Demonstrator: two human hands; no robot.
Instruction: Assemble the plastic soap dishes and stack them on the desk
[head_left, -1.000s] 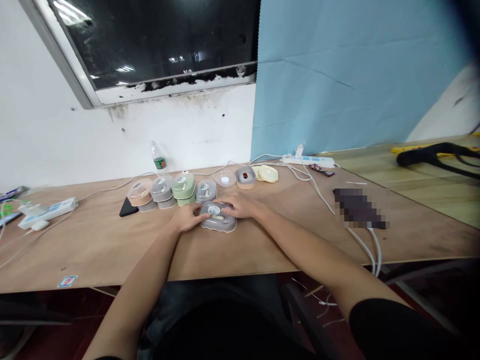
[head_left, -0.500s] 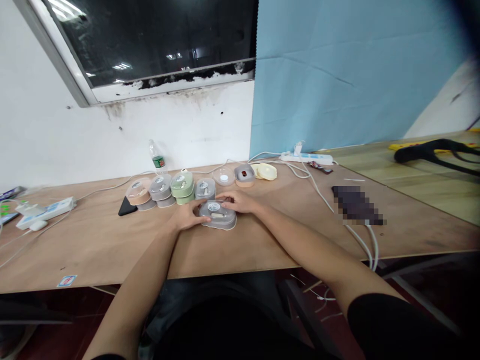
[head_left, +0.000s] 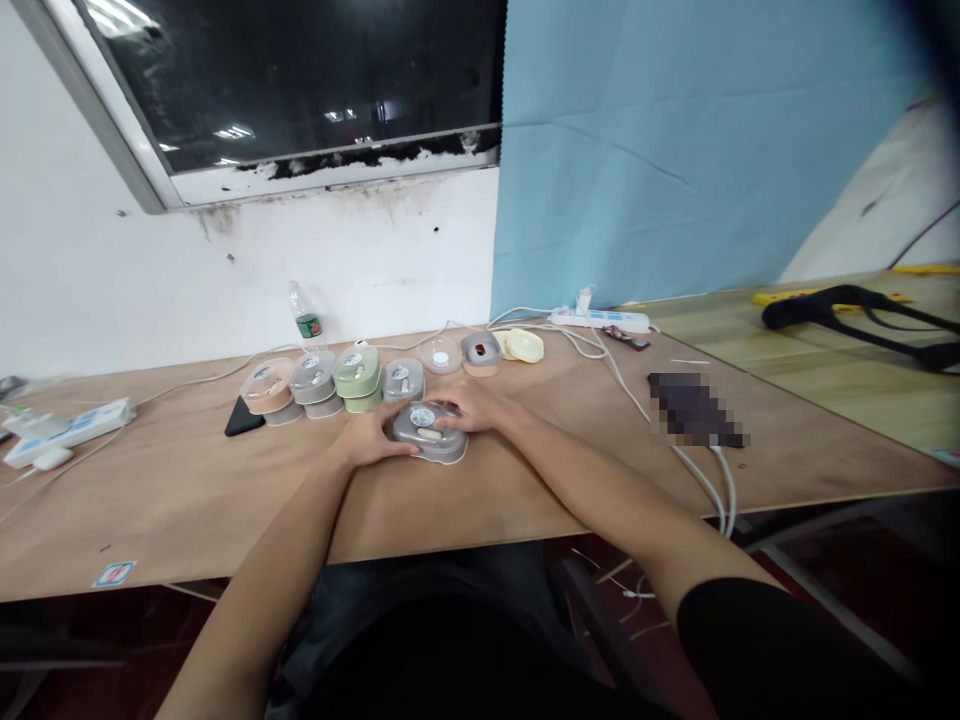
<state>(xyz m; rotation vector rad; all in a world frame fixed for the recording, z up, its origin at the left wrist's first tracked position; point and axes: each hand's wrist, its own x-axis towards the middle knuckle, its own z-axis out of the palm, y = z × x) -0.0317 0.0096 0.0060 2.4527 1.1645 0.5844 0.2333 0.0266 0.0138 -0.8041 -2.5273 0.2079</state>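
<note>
A grey oval plastic box (head_left: 442,448) with a clear lid, a round label and a pale handle or clip on top lies on the table in front of me. My left hand (head_left: 369,437) grips its left side, thumb along the near edge and fingers behind. My right hand (head_left: 476,405) holds its far right side, with fingers over the lid's edge. Just behind stands another grey box (head_left: 403,380) with a clear lid. To its left are similar green (head_left: 358,372), grey (head_left: 313,377) and peach (head_left: 268,387) boxes, each stacked on another base.
Behind my right hand lie a clear lid (head_left: 440,357), an open grey box (head_left: 481,352) and cream pieces (head_left: 525,346). A black phone (head_left: 244,417), plastic bottle (head_left: 305,315), power strips (head_left: 600,320) with cables, and a blurred dark object (head_left: 694,408) are also on the wooden table (head_left: 465,510).
My right fingers have shifted slightly over the lid, toward the handle. Both hands stay on the grey box. The whole view has moved a little.
</note>
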